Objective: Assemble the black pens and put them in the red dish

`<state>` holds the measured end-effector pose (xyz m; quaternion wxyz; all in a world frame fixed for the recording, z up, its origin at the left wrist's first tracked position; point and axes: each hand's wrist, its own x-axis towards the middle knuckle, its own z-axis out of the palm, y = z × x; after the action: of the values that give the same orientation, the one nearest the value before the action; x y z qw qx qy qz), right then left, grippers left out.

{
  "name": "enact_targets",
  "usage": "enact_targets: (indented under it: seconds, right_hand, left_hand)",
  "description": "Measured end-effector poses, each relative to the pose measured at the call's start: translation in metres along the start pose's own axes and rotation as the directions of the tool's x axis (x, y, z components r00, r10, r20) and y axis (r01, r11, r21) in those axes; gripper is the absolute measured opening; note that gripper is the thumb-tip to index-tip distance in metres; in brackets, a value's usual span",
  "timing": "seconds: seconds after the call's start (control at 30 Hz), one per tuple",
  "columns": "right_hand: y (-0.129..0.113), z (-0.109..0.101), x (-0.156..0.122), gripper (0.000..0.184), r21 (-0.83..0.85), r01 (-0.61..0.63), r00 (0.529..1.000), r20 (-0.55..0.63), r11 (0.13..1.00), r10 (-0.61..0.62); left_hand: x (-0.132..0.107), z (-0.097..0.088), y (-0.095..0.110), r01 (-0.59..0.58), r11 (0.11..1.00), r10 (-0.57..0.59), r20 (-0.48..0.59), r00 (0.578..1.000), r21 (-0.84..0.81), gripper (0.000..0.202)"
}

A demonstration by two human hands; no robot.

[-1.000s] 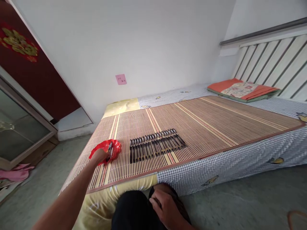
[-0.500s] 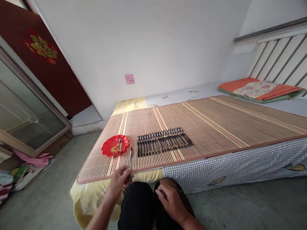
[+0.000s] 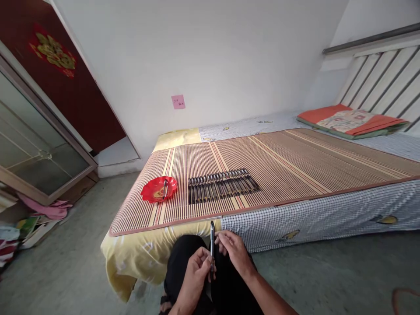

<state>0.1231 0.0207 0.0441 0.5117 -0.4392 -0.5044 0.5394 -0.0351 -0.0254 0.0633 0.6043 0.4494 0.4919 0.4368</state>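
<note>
I have one pen [image 3: 212, 240] in my left hand [image 3: 196, 271], with the fingers closed tight on its near part. It sits over my knees [image 3: 184, 246], in front of the bed's edge. My right hand [image 3: 237, 253] is just beside it, its fingers bent but loose and apart; I cannot tell if their tips touch the pen. On the mat [image 3: 282, 162], a long row of pens [image 3: 223, 186] lies side by side, neat and close, with their ends nearly in line. I would say that part looks done, and most of the pens seem to be in it. The red dish [image 3: 148, 192] is to the left of the row, and at least one pen lies in it, not lined up with the rest. So, as I judge it, only the held pen and what is in the dish are left.
</note>
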Motion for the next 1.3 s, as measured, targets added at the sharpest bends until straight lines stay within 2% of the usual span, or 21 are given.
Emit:
enact_targets:
  seconds: [0.13, 0.4, 0.57, 0.7, 0.87, 0.93, 1.0, 1.07, 1.13, 1.2, 1.3]
  right_hand:
    - [0.002, 0.002, 0.001, 0.050, 0.068, -0.029, 1.000, 0.001, 0.997, 0.029]
    - [0.003, 0.002, -0.009, 0.049, 0.016, -0.008, 0.999, -0.048, 1.000, 0.009]
    - [-0.003, 0.000, -0.011, 0.048, 0.019, -0.013, 0.999, -0.051, 1.000, 0.014]
    - [-0.006, 0.000, -0.011, 0.046, 0.018, -0.012, 0.998, -0.059, 1.000, 0.013]
    - [-0.006, 0.003, -0.014, 0.042, 0.038, -0.021, 0.999, -0.048, 0.999, 0.023]
    - [-0.009, -0.002, -0.010, 0.043, 0.077, -0.033, 0.994, -0.098, 0.996, 0.041]
    - [-0.015, -0.013, -0.001, 0.044, 0.138, -0.020, 0.972, -0.230, 0.990, 0.052]
    - [-0.022, -0.028, 0.009, 0.045, 0.194, 0.025, 0.921, -0.387, 0.981, 0.053]
    - [-0.029, -0.043, 0.017, 0.045, 0.223, 0.054, 0.879, -0.474, 0.973, 0.060]
    - [-0.033, -0.054, 0.019, 0.045, 0.221, 0.048, 0.864, -0.499, 0.974, 0.071]
    - [-0.029, -0.062, 0.015, 0.045, 0.169, 0.035, 0.873, -0.485, 0.985, 0.052]
  left_hand:
    - [-0.001, 0.002, -0.012, 0.007, 0.998, -0.009, 0.034, 0.999, 0.062, 0.060]
    - [0.001, 0.000, -0.015, 0.022, 0.998, -0.023, 0.022, 0.999, 0.055, 0.060]
    - [-0.003, -0.004, -0.015, 0.039, 0.995, -0.049, 0.115, 0.992, 0.094, 0.057]
    - [-0.004, -0.005, -0.011, 0.030, 0.998, -0.041, 0.192, 0.981, 0.058, 0.057]
    - [-0.003, -0.004, -0.014, 0.039, 0.999, -0.041, 0.182, 0.982, 0.013, 0.050]
    - [-0.004, -0.004, -0.017, 0.056, 0.998, -0.053, 0.199, 0.979, -0.008, 0.050]
    - [-0.004, -0.005, -0.019, 0.074, 0.997, -0.067, 0.227, 0.972, -0.020, 0.050]
    - [-0.004, -0.005, -0.019, 0.079, 0.997, -0.071, 0.235, 0.969, -0.023, 0.050]
    - [-0.004, -0.006, -0.018, 0.075, 0.997, -0.067, 0.227, 0.972, -0.028, 0.049]
    - [-0.003, -0.006, -0.017, 0.073, 0.996, -0.061, 0.222, 0.973, -0.044, 0.049]
    - [-0.002, -0.006, -0.016, 0.077, 0.995, -0.061, 0.226, 0.972, -0.063, 0.050]
